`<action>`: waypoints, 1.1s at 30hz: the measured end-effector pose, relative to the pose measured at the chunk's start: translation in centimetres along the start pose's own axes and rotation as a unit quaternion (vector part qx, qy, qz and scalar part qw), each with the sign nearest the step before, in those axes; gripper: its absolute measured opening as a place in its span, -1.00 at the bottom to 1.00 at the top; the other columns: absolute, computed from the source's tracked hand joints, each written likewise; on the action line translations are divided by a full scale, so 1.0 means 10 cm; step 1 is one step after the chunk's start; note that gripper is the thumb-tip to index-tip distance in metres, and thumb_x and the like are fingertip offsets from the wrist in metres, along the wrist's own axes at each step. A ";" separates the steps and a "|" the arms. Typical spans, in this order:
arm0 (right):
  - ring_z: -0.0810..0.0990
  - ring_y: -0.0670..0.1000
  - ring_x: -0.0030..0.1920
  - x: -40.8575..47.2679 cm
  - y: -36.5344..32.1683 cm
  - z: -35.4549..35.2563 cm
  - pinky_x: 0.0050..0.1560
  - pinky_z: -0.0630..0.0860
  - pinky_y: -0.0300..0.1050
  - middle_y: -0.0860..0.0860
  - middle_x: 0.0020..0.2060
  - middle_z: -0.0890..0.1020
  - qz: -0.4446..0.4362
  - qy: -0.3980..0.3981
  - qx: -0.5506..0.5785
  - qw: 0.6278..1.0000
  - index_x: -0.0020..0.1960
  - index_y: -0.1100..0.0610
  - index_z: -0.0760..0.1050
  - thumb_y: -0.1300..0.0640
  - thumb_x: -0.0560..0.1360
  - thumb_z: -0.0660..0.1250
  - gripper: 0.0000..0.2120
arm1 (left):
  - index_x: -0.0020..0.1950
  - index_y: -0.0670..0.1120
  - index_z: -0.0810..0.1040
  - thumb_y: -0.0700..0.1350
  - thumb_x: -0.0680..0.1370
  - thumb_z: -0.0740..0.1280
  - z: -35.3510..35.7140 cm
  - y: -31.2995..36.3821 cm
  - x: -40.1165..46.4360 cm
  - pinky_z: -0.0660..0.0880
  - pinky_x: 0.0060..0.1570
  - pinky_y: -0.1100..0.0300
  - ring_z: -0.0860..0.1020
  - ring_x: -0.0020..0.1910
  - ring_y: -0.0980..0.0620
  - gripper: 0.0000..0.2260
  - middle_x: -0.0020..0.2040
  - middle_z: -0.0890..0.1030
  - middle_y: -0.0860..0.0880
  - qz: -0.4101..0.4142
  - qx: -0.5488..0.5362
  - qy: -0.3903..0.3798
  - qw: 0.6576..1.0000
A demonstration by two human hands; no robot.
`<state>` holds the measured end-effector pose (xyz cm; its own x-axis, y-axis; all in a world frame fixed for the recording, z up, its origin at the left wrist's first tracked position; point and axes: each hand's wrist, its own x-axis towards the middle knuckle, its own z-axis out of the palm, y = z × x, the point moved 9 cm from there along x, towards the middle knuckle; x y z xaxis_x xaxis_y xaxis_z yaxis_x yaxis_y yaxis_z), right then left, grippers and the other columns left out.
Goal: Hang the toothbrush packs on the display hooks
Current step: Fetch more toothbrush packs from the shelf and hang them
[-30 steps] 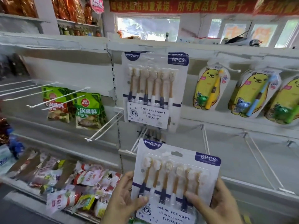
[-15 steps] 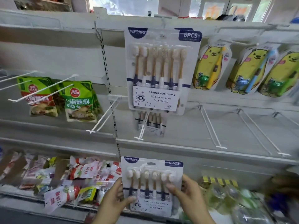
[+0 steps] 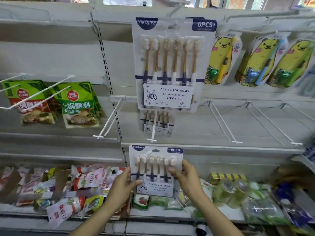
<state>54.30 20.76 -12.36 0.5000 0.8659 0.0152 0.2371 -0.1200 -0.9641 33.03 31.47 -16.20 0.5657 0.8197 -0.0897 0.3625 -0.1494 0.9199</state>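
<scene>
Inspector: Holding a six-piece toothbrush pack (image 3: 156, 171) upright, both hands grip it by its side edges. The left hand (image 3: 123, 186) has its thumb across the lower front and fingers curled behind; the right hand (image 3: 186, 178) pinches the right edge, thumb on the blister.

Clerk: Where does the pack sit against the fixture?

Inspector: Below the front lip of the shelf (image 3: 221, 148), in front of the lower bins, and just under the tip of a white display hook (image 3: 153, 128). Its hang hole is not on any hook.

Clerk: Stock already up?

Inspector: One hung toothbrush pack (image 3: 172, 63) of the same brand on the upper row, facing out. A smaller-looking pack (image 3: 159, 124) hangs far back on the hook beneath it. To the right, children's toothbrush packs (image 3: 221, 58) with yellow bear cards. Bare double-wire hooks (image 3: 223, 123) stand further right on the middle row.

Clerk: Left side?

Inspector: Green sauce pouches (image 3: 79, 106) on hooks; loose snack packets (image 3: 85, 179) in the bin below. Items at lower right are blurred.
</scene>
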 end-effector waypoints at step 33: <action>0.65 -0.26 -0.02 1.15 -0.09 -0.09 0.02 0.59 -0.20 -0.20 -0.06 0.71 -0.056 0.024 -0.010 0.998 0.04 -0.11 0.56 0.17 0.50 0.47 -0.78 | 0.29 0.19 0.45 0.07 0.43 0.46 -0.15 0.23 1.08 0.60 0.08 0.14 0.64 0.07 0.20 -0.55 0.09 0.68 0.17 0.036 0.027 0.026 0.999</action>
<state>60.55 30.36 -11.12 0.5087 0.8501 0.1361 0.3110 -0.0340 -0.9498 38.84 40.83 -14.45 0.5532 0.8331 -0.0026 0.3621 -0.2376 0.9014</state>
